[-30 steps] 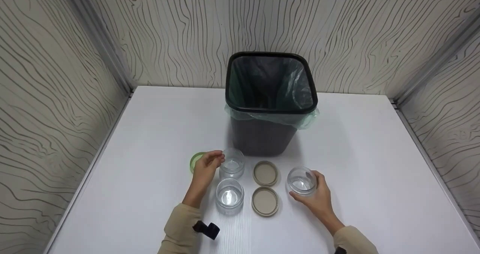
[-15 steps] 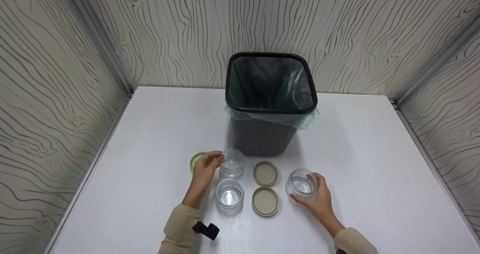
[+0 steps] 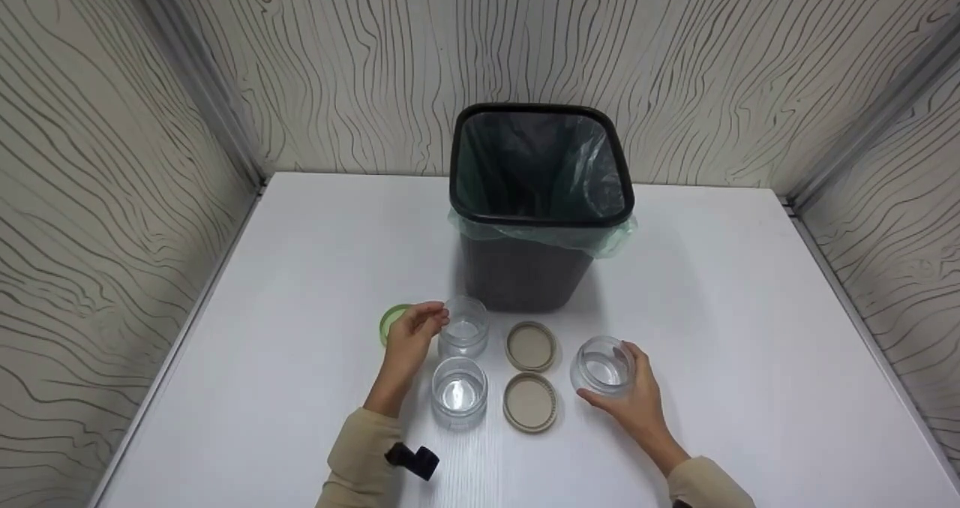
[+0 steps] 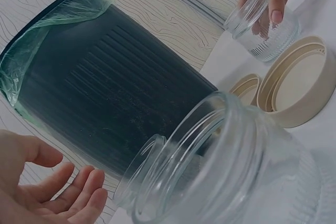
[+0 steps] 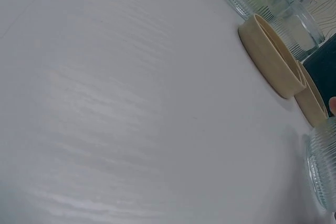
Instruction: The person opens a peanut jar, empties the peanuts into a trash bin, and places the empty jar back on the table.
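Note:
My right hand [image 3: 637, 395] holds a clear glass jar [image 3: 601, 369] by its side, thumb and fingers round it. This jar [image 5: 323, 156] sits on or just above the table; the right wrist view shows only part of it. Loosely curled and holding nothing, my left hand [image 3: 409, 341] hovers beside a second glass jar [image 3: 465, 335], in front of a partly covered green lid [image 3: 388, 322]. The left wrist view shows the left hand [image 4: 58, 198] with no object in its fingers. A third open jar [image 3: 459, 395] stands nearer me. Two beige lids [image 3: 531, 347] [image 3: 530, 403] lie inside-up between the jars.
A dark bin [image 3: 529, 268] with a black rim and a pale green liner bag stands at the back middle, close behind the jars. The white table [image 3: 315, 268] is bounded by wood-patterned panels [image 3: 360, 65] at the back and both sides.
The jar in my right hand has tilted and shifted slightly within the grip. My left hand, the other jars and the lids have stayed in place.

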Demonstrator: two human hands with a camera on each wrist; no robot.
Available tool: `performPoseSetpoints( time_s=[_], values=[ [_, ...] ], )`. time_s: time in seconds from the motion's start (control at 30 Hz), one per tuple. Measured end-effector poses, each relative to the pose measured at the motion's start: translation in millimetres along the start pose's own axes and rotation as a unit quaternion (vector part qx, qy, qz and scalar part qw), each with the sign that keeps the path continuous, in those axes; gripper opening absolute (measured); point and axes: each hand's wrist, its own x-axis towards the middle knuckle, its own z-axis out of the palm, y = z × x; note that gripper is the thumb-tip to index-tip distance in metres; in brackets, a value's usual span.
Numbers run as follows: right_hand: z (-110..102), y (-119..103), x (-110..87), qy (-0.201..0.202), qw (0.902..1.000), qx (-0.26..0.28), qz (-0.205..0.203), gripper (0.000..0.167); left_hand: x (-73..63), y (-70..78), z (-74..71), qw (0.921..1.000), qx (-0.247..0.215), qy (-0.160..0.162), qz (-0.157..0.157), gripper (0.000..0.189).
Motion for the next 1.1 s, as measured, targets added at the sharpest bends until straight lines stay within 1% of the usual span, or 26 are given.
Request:
performPoseSetpoints(
  time_s=[0.1, 0.23, 0.33, 0.6, 0.77, 0.87, 0.93, 1.03, 1.1],
  values=[
    [-1, -1, -0.6, 0.003, 1.0, -0.001, 0.001, 0.1, 0.9, -0.3, 0.2, 1.0, -0.001, 0.005, 0.003, 0.03],
    [-3, -3, -1.0, 0.025, 0.9996, 0.009, -0.001, 0.094, 1.6, 0.9, -0.1, 0.9999, 0.001, 0.009, 0.006, 0.029],
    [-5, -5, -1.3, 0.036, 0.9992, 0.011, -0.01, 0.09, 1.2, 3.0, 0.0, 0.9999, 0.003, 0.011, 0.008, 0.029],
    [-10, -12, -2.7, 0.037, 0.9984, -0.011, -0.042, 0.08, -0.4, 7.0, 0.3, 0.9998, 0.015, 0.014, 0.009, 0.028],
    [-12, -15, -1.5, 0.054, 0.9961, -0.021, -0.065, 0.071, -0.8, 9.8, -0.8, 0.9994, 0.025, 0.013, 0.02, 0.027],
    [-13, -17, -0.3, 0.073, 0.993, -0.014, -0.092, 0.065, -0.3, 10.9, -1.5, 0.9992, 0.028, 0.014, 0.025, 0.027],
    [-14, -18, 1.2, 0.088, 0.9892, -0.006, -0.117, 0.061, 0.0, 10.9, -2.2, 0.999, 0.027, 0.013, 0.032, 0.027],
    [-16, -19, 4.5, 0.108, 0.9806, -0.001, -0.163, 0.055, 0.4, 11.5, -2.6, 0.999, 0.022, 0.013, 0.035, 0.027],
    [-18, -21, 7.1, 0.12, 0.9744, -0.003, -0.19, 0.052, -0.1, 11.9, -2.8, 0.9986, 0.026, 0.015, 0.045, 0.027]
  ],
)
